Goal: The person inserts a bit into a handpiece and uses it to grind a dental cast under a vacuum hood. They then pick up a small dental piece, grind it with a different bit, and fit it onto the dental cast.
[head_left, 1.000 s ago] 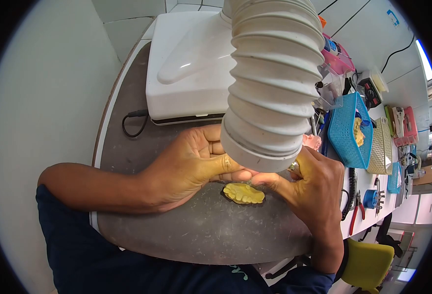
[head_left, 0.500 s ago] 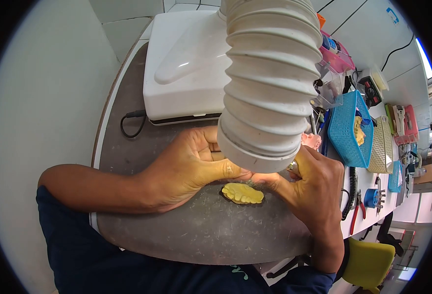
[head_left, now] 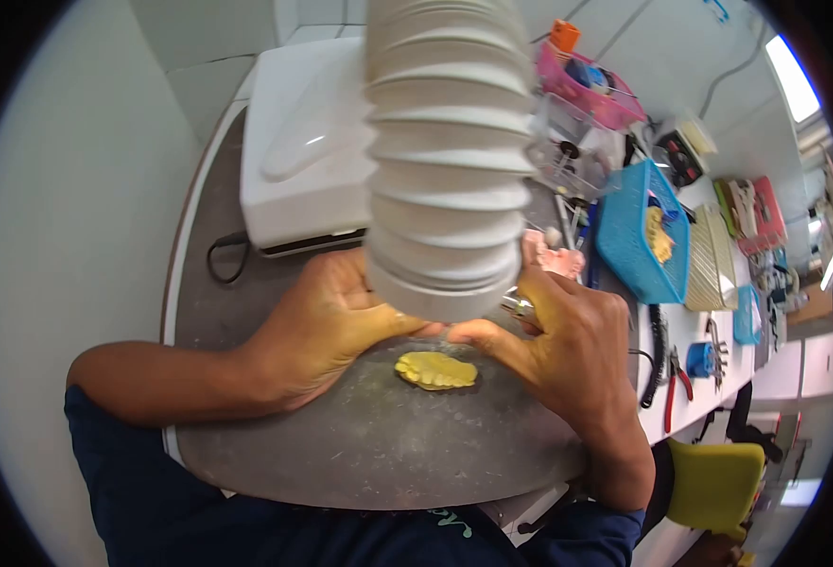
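Note:
My left hand (head_left: 331, 333) is closed, its thumb reaching under the mouth of a ribbed white hose (head_left: 450, 189). Whatever its fingers pinch is hidden behind that hose. My right hand (head_left: 568, 345) wraps round a shiny metal tool (head_left: 519, 304), probably a handpiece, of which only a short silver part shows. Both thumb tips come close together just below the hose mouth. Nearer to me, a yellow dental cast (head_left: 435, 370) with a row of teeth lies on the grey bench top (head_left: 360, 463). Beyond my right hand sits a pink piece (head_left: 558, 260) like a dental model.
A white machine housing (head_left: 308, 142) stands behind the hose. On the right are a blue basket (head_left: 624, 241) with a yellow cast in it, a cream basket (head_left: 710, 260), a pink basket (head_left: 615, 109), red-handled pliers (head_left: 672, 402) and a blue bur holder (head_left: 700, 359). A yellow-green chair (head_left: 714, 482) is at lower right.
The whole view has shifted, so the hose, bench and hands sit further left. My thumbs are slightly further apart. The yellow cast stays on the bench.

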The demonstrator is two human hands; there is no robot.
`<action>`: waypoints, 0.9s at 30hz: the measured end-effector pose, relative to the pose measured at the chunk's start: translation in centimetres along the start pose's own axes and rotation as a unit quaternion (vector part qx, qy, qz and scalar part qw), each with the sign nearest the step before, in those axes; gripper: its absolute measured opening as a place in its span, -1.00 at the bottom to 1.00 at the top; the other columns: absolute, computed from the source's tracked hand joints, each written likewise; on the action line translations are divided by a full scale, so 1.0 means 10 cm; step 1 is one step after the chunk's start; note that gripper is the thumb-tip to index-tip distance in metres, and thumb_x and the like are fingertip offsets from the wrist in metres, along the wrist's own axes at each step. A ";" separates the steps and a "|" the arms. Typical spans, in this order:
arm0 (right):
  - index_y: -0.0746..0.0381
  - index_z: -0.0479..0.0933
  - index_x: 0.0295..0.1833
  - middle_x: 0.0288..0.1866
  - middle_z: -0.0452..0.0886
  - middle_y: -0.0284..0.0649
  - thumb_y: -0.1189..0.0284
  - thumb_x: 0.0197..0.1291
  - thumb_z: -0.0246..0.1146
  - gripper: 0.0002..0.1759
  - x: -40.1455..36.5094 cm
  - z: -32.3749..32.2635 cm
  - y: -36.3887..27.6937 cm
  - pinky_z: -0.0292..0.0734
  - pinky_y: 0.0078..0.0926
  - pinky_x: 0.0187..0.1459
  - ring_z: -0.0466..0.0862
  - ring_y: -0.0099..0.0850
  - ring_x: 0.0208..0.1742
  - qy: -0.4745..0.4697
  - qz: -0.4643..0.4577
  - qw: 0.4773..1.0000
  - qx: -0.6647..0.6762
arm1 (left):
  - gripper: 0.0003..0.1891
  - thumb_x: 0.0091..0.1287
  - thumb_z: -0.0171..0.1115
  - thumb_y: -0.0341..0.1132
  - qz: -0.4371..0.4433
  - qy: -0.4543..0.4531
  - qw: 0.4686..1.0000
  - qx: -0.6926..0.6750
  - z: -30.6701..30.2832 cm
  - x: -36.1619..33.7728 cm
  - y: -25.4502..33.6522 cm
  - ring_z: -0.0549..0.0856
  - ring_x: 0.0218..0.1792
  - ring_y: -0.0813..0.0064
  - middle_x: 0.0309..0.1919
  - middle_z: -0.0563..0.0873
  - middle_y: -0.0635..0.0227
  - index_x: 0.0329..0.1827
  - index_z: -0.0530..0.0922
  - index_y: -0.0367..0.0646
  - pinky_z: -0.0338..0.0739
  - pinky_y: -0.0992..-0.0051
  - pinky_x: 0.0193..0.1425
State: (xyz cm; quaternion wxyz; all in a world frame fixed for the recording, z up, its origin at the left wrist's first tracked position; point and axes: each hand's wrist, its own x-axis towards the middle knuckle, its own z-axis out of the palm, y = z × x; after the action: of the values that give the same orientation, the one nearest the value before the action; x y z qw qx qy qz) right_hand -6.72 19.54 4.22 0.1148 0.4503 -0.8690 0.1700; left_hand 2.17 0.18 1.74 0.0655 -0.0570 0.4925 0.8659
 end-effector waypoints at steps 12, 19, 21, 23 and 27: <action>0.34 0.32 -0.17 -0.43 0.46 -0.06 0.44 0.34 0.02 -0.84 -0.23 -0.59 0.05 0.37 -0.37 -0.30 0.49 -0.18 -0.42 0.058 0.065 0.982 0.170 | -0.83 0.11 0.36 -0.54 0.257 0.026 0.737 0.625 -0.10 0.03 -0.03 0.70 -0.21 0.39 -0.27 0.72 0.22 -0.23 0.61 -0.23 0.56 0.45 -0.05; 0.35 0.36 -0.09 -0.37 0.55 -0.21 0.37 0.42 0.03 -0.78 -0.51 -0.98 -0.10 0.40 -0.53 -0.29 0.51 -0.48 -0.39 -0.032 0.077 0.938 0.337 | -0.60 0.19 0.33 -0.49 0.250 -0.154 0.839 0.458 0.54 -0.48 -0.05 0.67 -0.18 0.25 -0.19 0.65 0.15 0.11 0.48 -0.29 0.57 0.44 -0.09; 0.32 0.38 -0.08 -0.34 0.57 -0.24 0.35 0.45 0.01 -0.78 -0.54 -0.99 -0.13 0.43 -0.55 -0.26 0.54 -0.53 -0.33 -0.070 0.043 0.928 0.363 | -0.46 0.29 0.26 -0.44 0.237 -0.174 0.900 0.321 0.83 -0.46 -0.35 0.62 -0.03 0.30 0.03 0.56 0.10 0.30 0.27 -0.27 0.56 0.44 0.01; 0.31 0.39 -0.09 -0.28 0.59 -0.27 0.32 0.47 -0.01 -0.76 -0.56 -0.97 -0.22 0.46 -0.59 -0.23 0.55 -0.57 -0.29 -0.095 0.053 0.887 0.448 | -0.44 0.39 0.17 -0.34 0.228 -0.223 0.894 0.316 0.98 -0.34 -0.63 0.55 0.10 0.38 0.16 0.47 0.11 0.36 0.14 -0.26 0.53 0.44 0.10; 0.34 0.41 0.04 -0.21 0.58 -0.28 0.24 0.44 0.06 -0.65 -0.60 -0.89 -0.14 0.47 -0.67 -0.26 0.55 -0.62 -0.26 -0.135 0.107 0.864 0.474 | -0.51 0.43 0.14 -0.24 0.113 -0.219 0.963 0.110 1.17 -0.25 -0.81 0.54 0.11 0.45 0.13 0.51 0.15 0.30 0.23 -0.29 0.51 0.45 0.13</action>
State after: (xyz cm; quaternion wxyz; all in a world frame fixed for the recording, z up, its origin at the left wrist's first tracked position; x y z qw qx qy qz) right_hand -1.77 26.75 10.52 -0.2495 0.3730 -0.7337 0.5102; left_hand 5.57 14.22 1.26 0.0792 0.1973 0.5618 0.7995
